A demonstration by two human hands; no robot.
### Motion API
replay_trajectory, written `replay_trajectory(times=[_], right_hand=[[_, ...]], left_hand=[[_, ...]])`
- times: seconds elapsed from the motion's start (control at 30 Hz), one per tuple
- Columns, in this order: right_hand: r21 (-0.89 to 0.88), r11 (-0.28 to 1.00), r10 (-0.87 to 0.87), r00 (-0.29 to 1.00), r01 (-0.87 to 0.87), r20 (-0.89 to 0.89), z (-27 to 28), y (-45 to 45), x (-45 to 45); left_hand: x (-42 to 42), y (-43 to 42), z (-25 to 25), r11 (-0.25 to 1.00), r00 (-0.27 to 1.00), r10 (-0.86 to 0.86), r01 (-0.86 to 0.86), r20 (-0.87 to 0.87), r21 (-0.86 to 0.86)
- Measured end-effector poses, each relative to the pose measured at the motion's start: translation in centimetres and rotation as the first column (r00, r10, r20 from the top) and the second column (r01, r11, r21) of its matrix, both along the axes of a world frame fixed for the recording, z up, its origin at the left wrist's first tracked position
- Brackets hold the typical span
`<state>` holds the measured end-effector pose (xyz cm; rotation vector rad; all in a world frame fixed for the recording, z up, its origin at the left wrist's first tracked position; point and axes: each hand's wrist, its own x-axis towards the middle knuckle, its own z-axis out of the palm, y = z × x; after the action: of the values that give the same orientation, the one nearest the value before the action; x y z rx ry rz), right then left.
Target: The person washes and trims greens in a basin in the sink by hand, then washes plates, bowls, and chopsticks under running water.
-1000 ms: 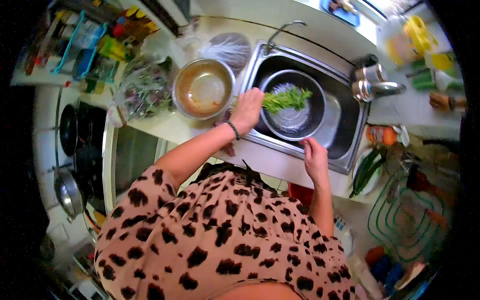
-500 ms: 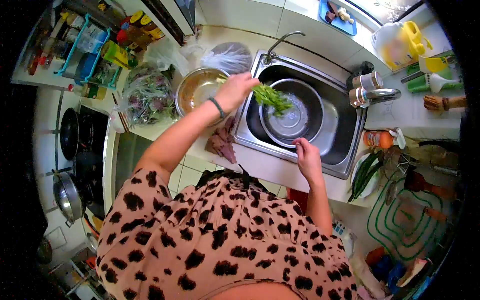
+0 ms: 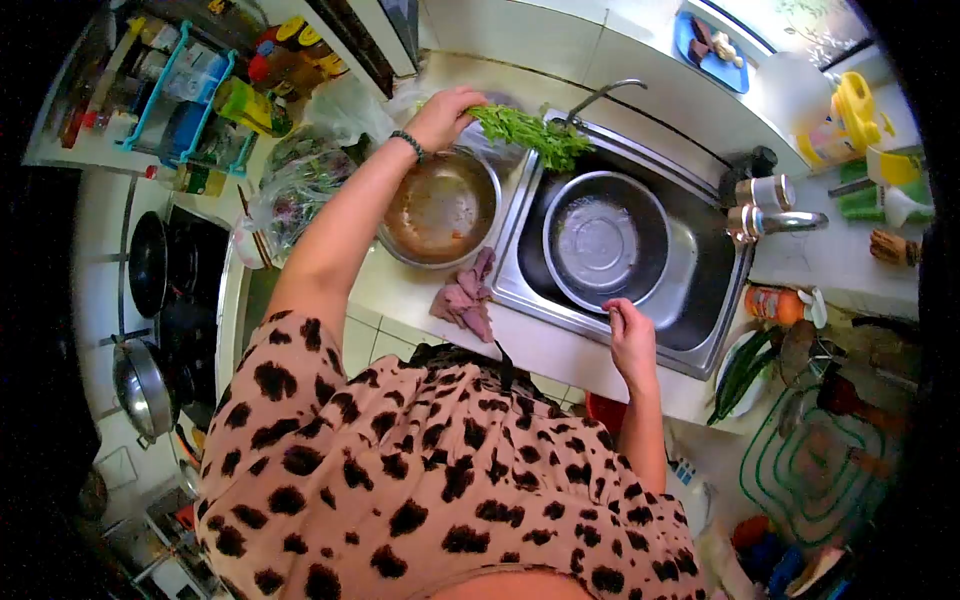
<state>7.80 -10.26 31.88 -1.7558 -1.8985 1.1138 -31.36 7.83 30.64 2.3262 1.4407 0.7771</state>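
The bunch of green leaves point(image 3: 540, 135) is at the upper middle of the frame, held in the air with its leafy end stretching rightward to the left corner of the sink point(image 3: 640, 347), just below the foot of the faucet point(image 3: 605, 97). Your left hand point(image 3: 447, 118) has its fingers closed around the stem end (the stems themselves are mostly hidden by your grip), and a dark beaded bracelet point(image 3: 408, 146) circles that wrist. Right under your left forearm, left of the frame's middle, a metal bowl point(image 3: 440, 215) with brownish stains inside rests on the table point(image 3: 385, 290). Your right hand point(image 3: 632, 338), right of the frame's middle, has its fingers pinched on the near rim of the metal basin point(image 3: 607, 240), which sits inside the sink. Between bowl and sink, nearer your body, lies a crumpled purplish piece point(image 3: 467, 300) (cloth or leaf, you cannot tell from here). Further out, a plastic bag of purple and green leaves point(image 3: 300, 185) is left of the bowl, long green vegetables point(image 3: 742, 375) lie on a white plate at the lower right of the sink, an orange spray bottle point(image 3: 778, 304) stands above them, and a blue tray point(image 3: 712, 50) is at the upper right.
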Motion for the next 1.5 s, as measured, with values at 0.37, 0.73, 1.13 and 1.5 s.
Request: replay_trajectory(times=[0.37, 0.73, 1.13, 1.5], right_hand=[[0.126, 0.987, -0.042, 0.93, 0.094, -0.366, 1.1, 7.2, -5.9], [0.542, 0.817, -0.008, 0.945, 0.195, -0.327, 2.8, 12.0, -12.1], [0.717, 0.689, 0.081, 0.972, 0.104, -0.219, 3.9, 11.1, -8.6], [0.629, 0.737, -0.081, 0.957, 0.246, -0.28, 2.4, 10.9, -6.4]], left_hand=[[3.3, -1.5, 2.5, 0.99, 0.989, -0.008, 0.028, -0.15, 0.135], [11.2, -5.4, 5.2, 0.999, 0.988, -0.04, 0.041, -0.15, 0.003], [14.1, -6.1, 5.8, 0.981, 0.992, -0.093, 0.077, -0.08, -0.179], [15.6, -7.5, 7.0, 0.965, 0.97, -0.092, 0.031, -0.223, -0.261]])
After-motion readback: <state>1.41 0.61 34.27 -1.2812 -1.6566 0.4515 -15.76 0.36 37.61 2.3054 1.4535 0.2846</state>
